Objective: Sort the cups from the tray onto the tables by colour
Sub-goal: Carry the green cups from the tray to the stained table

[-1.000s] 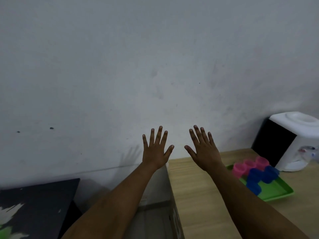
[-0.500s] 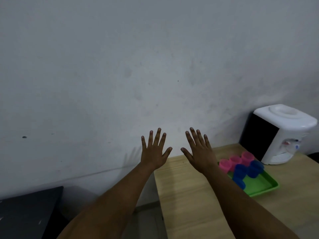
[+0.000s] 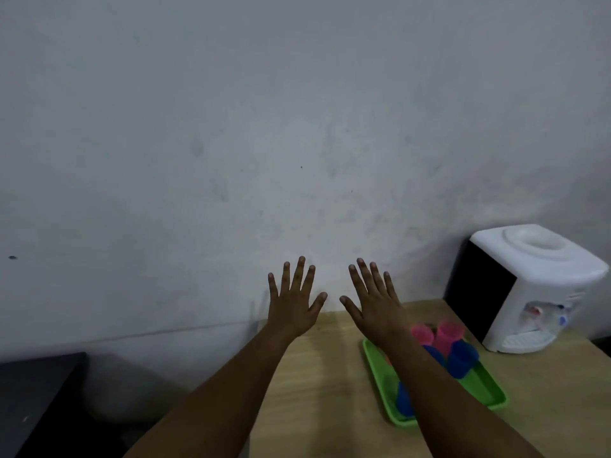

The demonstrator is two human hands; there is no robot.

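Dim, flat light is cast throughout; soft shadows are thrown on the wall (image 3: 231, 160); edges are bent and blurred.

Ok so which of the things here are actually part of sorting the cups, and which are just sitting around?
Part of the job:
pink cups
blue cups
green tray
wooden table
dark table
left hand and right hand, both open, holding nothing

Just there:
white water dispenser

Pink cups (image 3: 448, 332), blue cups (image 3: 463, 358) — upright on green tray (image 3: 489, 388)
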